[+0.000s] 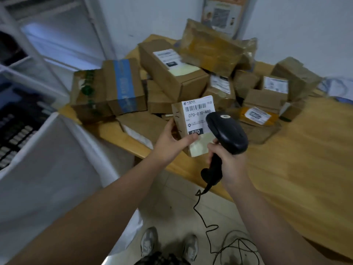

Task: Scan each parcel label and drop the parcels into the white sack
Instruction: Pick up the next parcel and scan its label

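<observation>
While a scanner points at its label, one small parcel sits in the left hand

As the head camera looks down, the left hand grips a small cardboard parcel just above the frame's centre — thumb across the front face, fingers curled round the left edge. Its white label faces up, showing a barcode and the print 070-070-A80. At 3 o'clock from the parcel, overlapping its right edge in this view, sits the head of a black barcode scanner. The right hand is wrapped tight round its handle, index finger at the front. A black cable runs from the handle's base toward 6 o'clock and coils on the tiled floor beside a pair of grey shoes. Toward 12 o'clock a heap of brown boxes and taped packets covers the far end of a wooden table, several with labels showing. Fabric of the white sack fills the 8 o'clock side of the view, below and apart from the held parcel — whether anything lies in it cannot be seen.
</observation>
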Tool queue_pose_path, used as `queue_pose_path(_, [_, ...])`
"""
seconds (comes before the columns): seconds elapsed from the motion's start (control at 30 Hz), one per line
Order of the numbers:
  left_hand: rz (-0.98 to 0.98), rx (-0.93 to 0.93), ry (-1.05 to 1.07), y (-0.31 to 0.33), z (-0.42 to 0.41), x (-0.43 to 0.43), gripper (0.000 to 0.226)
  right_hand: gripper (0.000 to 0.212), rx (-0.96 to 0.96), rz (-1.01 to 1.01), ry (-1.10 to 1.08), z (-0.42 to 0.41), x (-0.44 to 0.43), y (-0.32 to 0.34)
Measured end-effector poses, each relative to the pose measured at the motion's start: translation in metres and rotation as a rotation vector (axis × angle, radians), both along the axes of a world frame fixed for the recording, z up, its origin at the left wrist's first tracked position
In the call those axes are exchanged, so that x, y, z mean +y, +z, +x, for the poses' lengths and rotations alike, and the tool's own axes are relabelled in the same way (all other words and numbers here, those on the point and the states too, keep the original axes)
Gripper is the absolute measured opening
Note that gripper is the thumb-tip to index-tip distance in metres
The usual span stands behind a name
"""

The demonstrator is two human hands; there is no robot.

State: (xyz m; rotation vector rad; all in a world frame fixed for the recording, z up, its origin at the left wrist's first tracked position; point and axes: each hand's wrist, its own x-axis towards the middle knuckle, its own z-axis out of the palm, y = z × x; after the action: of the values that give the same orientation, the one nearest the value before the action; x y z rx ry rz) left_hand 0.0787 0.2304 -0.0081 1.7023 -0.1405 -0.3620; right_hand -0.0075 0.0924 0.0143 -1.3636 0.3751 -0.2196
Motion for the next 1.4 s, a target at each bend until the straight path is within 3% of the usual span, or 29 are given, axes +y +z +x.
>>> queue_pose_path(0.17, [-0.049, -0.005, 0.259, -0.010, -0.035, 0.088, 0.079, 0.032, 0.043, 0.012, 0.220, 0.006, 0.073, -0.016])
queue_pose_path(0.27, [0.028, 0.020, 0.429, -0.029, -0.060, 0.162, 0.078, 0.033, 0.131, -0.016, 0.350, 0.008, 0.127, -0.030])
queue_pose_path(0.4, [0.072, 0.102, 0.605, -0.065, -0.091, 0.259, 0.055, 0.035, 0.328, -0.089, 0.447, 0.006, 0.196, -0.065])
queue_pose_path(0.47, [0.179, 0.149, 0.611, -0.093, -0.094, 0.299, 0.061, 0.033, 0.397, -0.135, 0.478, 0.011, 0.230, -0.086])
queue_pose_path(0.57, [0.618, 0.204, 0.498, -0.151, -0.078, 0.341, 0.101, 0.022, 0.422, -0.241, 0.569, 0.028, 0.277, -0.121])
queue_pose_path(0.63, [0.872, 0.261, 0.362, -0.183, -0.063, 0.353, 0.113, 0.014, 0.430, -0.324, 0.658, 0.039, 0.304, -0.150])
queue_pose_path(0.73, [1.142, 0.233, 0.142, -0.237, -0.044, 0.368, 0.104, 0.040, 0.514, -0.395, 0.727, 0.047, 0.332, -0.199])
queue_pose_path(0.87, [1.406, 0.301, -0.152, -0.316, -0.018, 0.385, 0.083, 0.035, 0.511, -0.582, 0.801, 0.054, 0.355, -0.270])
queue_pose_path(1.07, [1.455, 0.480, -0.277, -0.431, -0.014, 0.404, 0.084, 0.026, 0.455, -0.878, 0.972, 0.074, 0.377, -0.356])
queue_pose_path(1.17, [1.457, 0.510, -0.278, -0.470, -0.017, 0.412, 0.079, 0.033, 0.418, -1.034, 0.950, 0.080, 0.382, -0.378])
queue_pose_path(1.3, [1.395, 0.616, -0.156, -0.495, -0.016, 0.418, 0.074, 0.038, 0.370, -1.214, 0.978, 0.085, 0.384, -0.383])
queue_pose_path(1.4, [1.349, 0.602, -0.154, -0.492, -0.011, 0.421, 0.068, 0.037, 0.378, -1.210, 1.002, 0.086, 0.384, -0.379])
